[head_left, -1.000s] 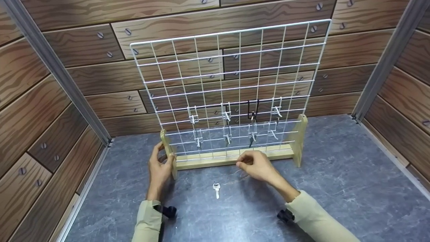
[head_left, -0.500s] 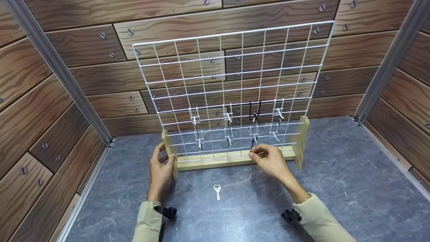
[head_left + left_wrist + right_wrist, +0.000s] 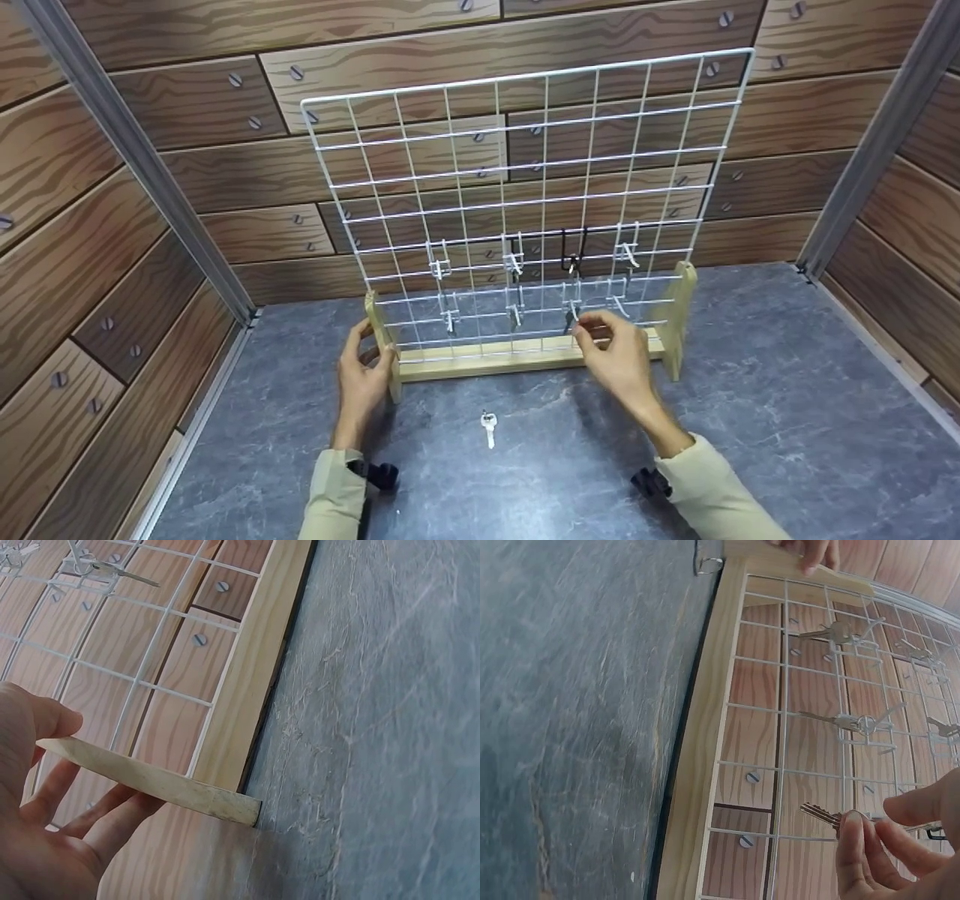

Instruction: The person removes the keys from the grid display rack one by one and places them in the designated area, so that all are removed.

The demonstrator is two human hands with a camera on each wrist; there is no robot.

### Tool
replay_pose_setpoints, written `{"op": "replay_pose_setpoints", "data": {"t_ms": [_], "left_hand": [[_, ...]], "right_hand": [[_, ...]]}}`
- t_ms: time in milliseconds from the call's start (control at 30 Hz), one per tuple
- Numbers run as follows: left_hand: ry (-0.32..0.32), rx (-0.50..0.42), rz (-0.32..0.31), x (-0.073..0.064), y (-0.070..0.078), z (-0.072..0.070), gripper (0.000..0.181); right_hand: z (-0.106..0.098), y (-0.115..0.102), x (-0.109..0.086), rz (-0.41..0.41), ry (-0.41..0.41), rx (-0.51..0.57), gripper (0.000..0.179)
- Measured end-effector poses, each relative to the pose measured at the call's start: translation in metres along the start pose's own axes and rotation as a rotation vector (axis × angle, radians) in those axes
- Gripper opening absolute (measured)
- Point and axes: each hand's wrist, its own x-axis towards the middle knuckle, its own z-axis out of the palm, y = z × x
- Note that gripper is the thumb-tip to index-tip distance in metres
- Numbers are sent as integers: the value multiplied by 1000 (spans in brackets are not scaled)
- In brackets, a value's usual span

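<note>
My left hand [image 3: 363, 386] grips the left wooden end piece [image 3: 150, 780] of a stand that bears a white wire grid [image 3: 517, 161]. In the left wrist view, the thumb is on one side of that board and the fingers on the other. My right hand [image 3: 619, 360] is at the lower row of hooks, right of the middle. Its thumb and fingertips pinch a key [image 3: 819, 814], whose toothed blade sticks out past the fingers. The key's head is mostly hidden by the fingers. A loose silver key [image 3: 489, 431] with a small ring lies on the table before the stand.
White hooks stand in two rows on the grid, along with a black hook [image 3: 573, 247] in the upper row. Several keys, such as one key [image 3: 840, 633] in the right wrist view, hang there. Wood-patterned walls [image 3: 142, 247] enclose the grey table [image 3: 765, 390].
My right hand has moved right and up from the stand's base bar to the lower hooks. The left hand keeps its grip on the end piece. The view has shifted slightly.
</note>
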Motion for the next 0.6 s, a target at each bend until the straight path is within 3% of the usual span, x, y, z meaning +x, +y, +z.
{"op": "replay_pose_setpoints", "data": {"t_ms": [367,600], "left_hand": [[4,0,15,2,0,1,52],[3,4,-23,0,1,1,53]], "right_hand": [[12,4,4,-117,106,38,15],[19,10,7,-172,150,-13,14]]}}
